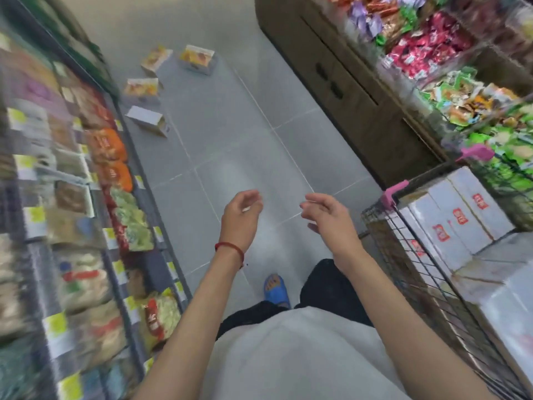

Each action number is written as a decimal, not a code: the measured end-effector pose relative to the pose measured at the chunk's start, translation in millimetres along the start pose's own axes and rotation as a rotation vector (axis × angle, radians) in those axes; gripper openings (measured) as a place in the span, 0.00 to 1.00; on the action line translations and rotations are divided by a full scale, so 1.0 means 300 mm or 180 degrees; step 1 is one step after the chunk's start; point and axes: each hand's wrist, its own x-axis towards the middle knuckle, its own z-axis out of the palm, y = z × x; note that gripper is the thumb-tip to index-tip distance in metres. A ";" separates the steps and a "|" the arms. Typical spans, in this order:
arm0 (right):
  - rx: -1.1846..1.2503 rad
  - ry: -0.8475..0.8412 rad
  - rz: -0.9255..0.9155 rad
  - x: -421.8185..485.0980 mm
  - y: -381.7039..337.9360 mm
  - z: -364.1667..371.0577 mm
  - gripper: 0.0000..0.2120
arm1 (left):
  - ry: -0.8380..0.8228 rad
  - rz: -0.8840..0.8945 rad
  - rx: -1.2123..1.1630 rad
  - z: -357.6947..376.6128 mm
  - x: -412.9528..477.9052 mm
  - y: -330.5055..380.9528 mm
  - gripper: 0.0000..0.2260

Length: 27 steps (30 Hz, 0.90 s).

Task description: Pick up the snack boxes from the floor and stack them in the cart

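Between pickups, by the look of it: both hands empty and held out at waist height over the bare grey tiled floor (230, 134). Left hand (240, 216), with a thin red string bracelet (230, 248) at the wrist, loosely curled with fingers half open, gripping nothing; right hand (327, 216) likewise relaxed and part open, fingers pointing toward 9 o'clock, nothing in it. Four snack boxes lying on the floor well ahead, toward 11 o'clock, near the foot of the left shelf: a white rectangular carton tipped on its side (148, 120) nearest, a yellow-printed box (142, 88) just beyond it, then another yellow-printed box, tilted (155, 59), and a yellow-and-white box with a clear wrap (198, 59) farthest and more toward 12 o'clock. Black wire shopping cart with pink corner caps (395, 194) close at 3 o'clock, already holding a row of white boxes with red labels (458, 215) packed side by side. Judged next move: a walk forward up the aisle, a bend down to the nearest white carton, then a carry back to 3 o'clock. Open room plentiful down the middle of the aisle; tight edges at 9 o'clock, where the grey metal shelf full of snack bags (121, 215) runs alongside, and at 1 to 2 o'clock, where the brown wooden display cabinet (340, 90) narrows the lane. One blue slipper (276, 290) visible below at 6 o'clock. Heavy blur at the picture's sides, so shelf labels unreadable.
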 end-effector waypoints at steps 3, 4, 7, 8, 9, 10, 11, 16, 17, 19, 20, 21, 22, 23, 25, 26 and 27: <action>-0.0091 -0.0177 0.0031 0.084 -0.074 0.111 0.11 | 0.0212 -0.0124 -0.0152 -0.090 0.094 0.008 0.10; -0.0123 -0.0241 0.0053 0.119 -0.096 0.148 0.11 | 0.0278 -0.0171 -0.0201 -0.114 0.128 0.009 0.11; -0.0242 -0.0424 0.0061 0.249 -0.160 0.259 0.12 | 0.0434 -0.0287 -0.0285 -0.173 0.243 0.022 0.11; -0.0288 -0.0478 0.0062 0.297 -0.186 0.296 0.12 | 0.0484 -0.0335 -0.0308 -0.192 0.286 0.031 0.11; -0.0333 -0.0542 0.0071 0.346 -0.214 0.334 0.12 | 0.0539 -0.0376 -0.0334 -0.211 0.333 0.043 0.11; -0.0369 -0.0615 0.0082 0.396 -0.244 0.372 0.12 | 0.0591 -0.0406 -0.0355 -0.231 0.383 0.059 0.10; -0.0401 -0.0680 0.0087 0.447 -0.276 0.408 0.12 | 0.0643 -0.0423 -0.0370 -0.250 0.437 0.075 0.10; -0.0617 -0.1004 0.0170 0.719 -0.467 0.577 0.12 | 0.0971 -0.0619 -0.0526 -0.339 0.718 0.197 0.10; -0.0705 -0.1083 0.0199 0.764 -0.506 0.606 0.12 | 0.1059 -0.0650 -0.0571 -0.356 0.762 0.222 0.10; -0.0884 -0.1268 0.0184 0.859 -0.581 0.670 0.13 | 0.1209 -0.0629 -0.0667 -0.386 0.846 0.267 0.11; -0.0962 -0.1352 0.0182 0.908 -0.615 0.701 0.13 | 0.1262 -0.0644 -0.0726 -0.400 0.886 0.287 0.11; -0.1043 -0.1421 0.0201 0.954 -0.649 0.731 0.13 | 0.1316 -0.0696 -0.0782 -0.416 0.925 0.303 0.11; -0.1128 -0.1491 0.0210 0.997 -0.680 0.764 0.13 | 0.1364 -0.0745 -0.0832 -0.433 0.961 0.317 0.11; -0.1201 -0.1560 0.0205 1.038 -0.708 0.799 0.13 | 0.1414 -0.0778 -0.0875 -0.449 0.997 0.327 0.11; -0.1303 -0.1652 0.0199 1.121 -0.756 0.876 0.13 | 0.1508 -0.0826 -0.0958 -0.489 1.080 0.344 0.11; -0.1333 -0.1679 0.0214 1.162 -0.780 0.918 0.13 | 0.1560 -0.0858 -0.0996 -0.515 1.128 0.352 0.11; -0.1355 -0.1704 0.0225 1.202 -0.805 0.963 0.12 | 0.1609 -0.0891 -0.1039 -0.543 1.179 0.359 0.11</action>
